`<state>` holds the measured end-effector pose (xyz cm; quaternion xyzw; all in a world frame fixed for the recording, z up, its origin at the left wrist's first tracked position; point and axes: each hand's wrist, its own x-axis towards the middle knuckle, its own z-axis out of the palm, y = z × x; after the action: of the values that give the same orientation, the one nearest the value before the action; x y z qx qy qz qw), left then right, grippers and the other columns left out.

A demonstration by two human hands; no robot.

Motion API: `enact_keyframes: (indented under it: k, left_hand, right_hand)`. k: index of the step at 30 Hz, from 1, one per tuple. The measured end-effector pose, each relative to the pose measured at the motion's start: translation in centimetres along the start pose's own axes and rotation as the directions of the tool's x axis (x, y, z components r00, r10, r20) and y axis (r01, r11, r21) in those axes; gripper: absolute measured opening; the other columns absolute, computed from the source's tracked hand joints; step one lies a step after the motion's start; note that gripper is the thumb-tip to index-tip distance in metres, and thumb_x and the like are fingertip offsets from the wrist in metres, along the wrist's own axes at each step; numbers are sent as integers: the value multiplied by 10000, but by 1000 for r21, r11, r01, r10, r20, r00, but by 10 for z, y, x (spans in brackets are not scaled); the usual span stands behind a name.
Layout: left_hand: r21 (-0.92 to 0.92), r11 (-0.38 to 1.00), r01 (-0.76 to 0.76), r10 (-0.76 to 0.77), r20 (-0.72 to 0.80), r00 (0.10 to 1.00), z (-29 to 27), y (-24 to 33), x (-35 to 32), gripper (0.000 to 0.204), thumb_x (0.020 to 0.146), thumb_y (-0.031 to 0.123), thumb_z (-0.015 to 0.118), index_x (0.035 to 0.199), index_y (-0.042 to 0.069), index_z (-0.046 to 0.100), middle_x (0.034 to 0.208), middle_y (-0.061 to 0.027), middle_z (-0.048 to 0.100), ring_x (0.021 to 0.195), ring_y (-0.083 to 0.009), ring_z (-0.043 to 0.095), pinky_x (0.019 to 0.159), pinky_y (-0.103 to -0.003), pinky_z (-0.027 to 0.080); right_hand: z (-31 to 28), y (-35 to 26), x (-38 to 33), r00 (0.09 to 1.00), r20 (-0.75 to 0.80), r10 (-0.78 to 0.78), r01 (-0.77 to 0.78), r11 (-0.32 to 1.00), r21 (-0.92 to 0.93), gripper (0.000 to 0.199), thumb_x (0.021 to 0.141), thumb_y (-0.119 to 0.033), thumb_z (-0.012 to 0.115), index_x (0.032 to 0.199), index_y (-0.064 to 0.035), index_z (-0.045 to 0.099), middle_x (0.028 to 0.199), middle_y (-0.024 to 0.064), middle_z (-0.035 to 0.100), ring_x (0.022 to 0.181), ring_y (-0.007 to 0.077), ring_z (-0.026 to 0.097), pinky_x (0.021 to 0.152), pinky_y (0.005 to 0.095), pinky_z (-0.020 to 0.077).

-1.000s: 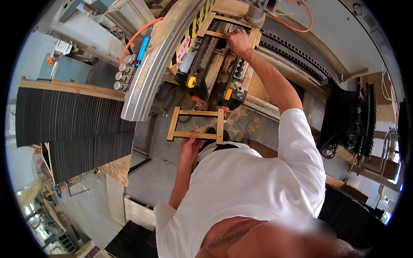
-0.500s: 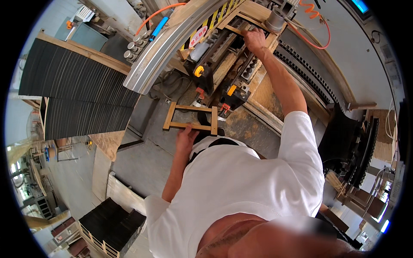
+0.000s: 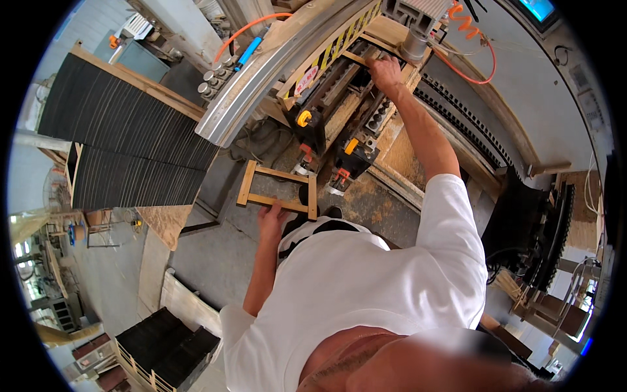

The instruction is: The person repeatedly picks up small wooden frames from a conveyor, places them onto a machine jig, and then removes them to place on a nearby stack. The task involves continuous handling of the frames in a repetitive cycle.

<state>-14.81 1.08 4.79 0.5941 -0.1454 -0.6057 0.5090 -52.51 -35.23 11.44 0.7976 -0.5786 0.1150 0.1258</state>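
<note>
While the big clamping machine [image 3: 339,98] fills the bench, the left hand [image 3: 273,219] grips a small wooden frame [image 3: 279,190] by its near rail, down at waist level. It looks light, stiff, thin-jointed. The right hand [image 3: 386,70] closes on a wooden strip [image 3: 356,59].

Bare pale wood frame [image 3: 277,191]; matt black slat stacks [image 3: 124,124]; dull grey metal rail [image 3: 274,72].
</note>
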Motion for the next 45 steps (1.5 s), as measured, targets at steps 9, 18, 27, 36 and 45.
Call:
enact_keyframes:
  k: [9, 18, 27, 36, 45]
  left_hand:
    - [322, 811, -488, 523, -24, 852, -64, 115, -77, 262, 935, 85, 569, 1176, -17, 577, 1021, -60, 650, 901, -136, 616, 780, -289, 526]
    - [252, 545, -799, 838, -177, 516, -211, 315, -167, 419, 934, 271, 604, 1178, -66, 560, 1002, -105, 664, 900, -180, 636, 811, -300, 507]
    - [-72, 657, -750, 740, -126, 661, -377, 549, -48, 288, 968, 99, 503, 1182, -92, 484, 1127, -218, 604, 1059, -323, 621, 938, -428, 529]
    - [231, 765, -601, 626, -50, 778, -394, 608, 66, 251, 910, 214, 654, 1046, 7, 617, 948, -81, 669, 796, -163, 668, 654, -271, 570]
    - [741, -56, -670, 990, -47, -134, -261, 518, -65, 293, 966, 171, 530, 1145, -46, 613, 969, -167, 686, 857, -220, 670, 768, -315, 532]
  right_hand:
    - [2, 6, 0, 999, 39, 37, -36, 999, -37, 270, 852, -146, 570, 1109, -177, 648, 925, 125, 684, 872, 356, 638, 709, 475, 507]
    - [-51, -59, 2, 977, -103, 188, -190, 982, -7, 357, 868, -251, 642, 1184, -87, 621, 1117, 141, 650, 1019, 315, 608, 958, 460, 435]
    - [-118, -258, -86, 945, -182, 273, -7, 571, 821, 258, 886, -108, 648, 1127, -15, 646, 1011, 124, 672, 896, 189, 631, 792, 310, 506]
    - [-70, -346, -208, 905, 290, 311, -424, 615, 665, 247, 831, -108, 657, 1061, -16, 666, 941, 149, 683, 790, 246, 656, 714, 338, 514]
    - [-85, -341, -287, 772, 315, 552, -616, 529, 583, 273, 858, -151, 624, 1085, -2, 649, 891, 134, 682, 834, 184, 652, 744, 310, 500]
